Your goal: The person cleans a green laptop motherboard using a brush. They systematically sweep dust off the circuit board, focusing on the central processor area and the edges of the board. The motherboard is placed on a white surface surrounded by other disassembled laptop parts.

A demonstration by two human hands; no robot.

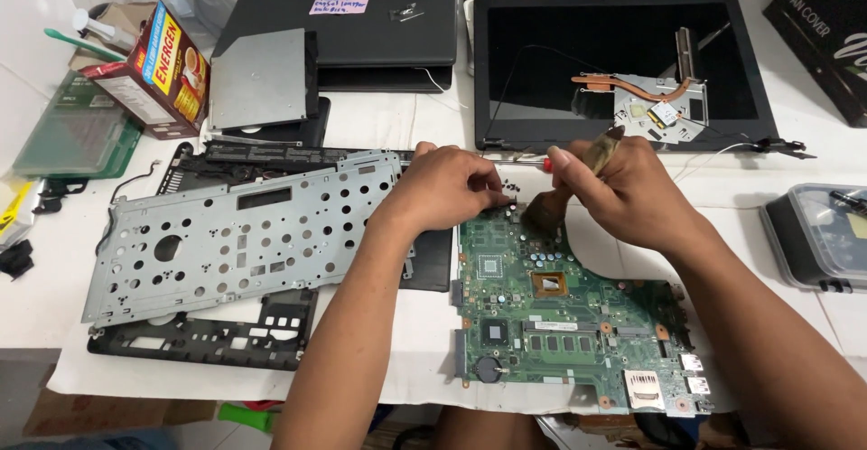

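1. The green motherboard (560, 323) lies flat on the white tabletop (41, 305), at its near edge.
2. The left hand (447, 188) presses the board's far edge, fingers curled down on it.
3. The right hand (623, 188) has its fingers closed round a brush (578, 179) – bristles on the board's far edge.
4. Just left – one perforated metal plate (244, 233) over a black laptop base (208, 337).
5. Beyond the hands: one screen panel (542, 61) carrying a heatsink (655, 107), one closed black laptop (370, 16), one optical drive (262, 79).

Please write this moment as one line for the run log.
left hand: steadies green motherboard edge | right hand: holds brush on motherboard
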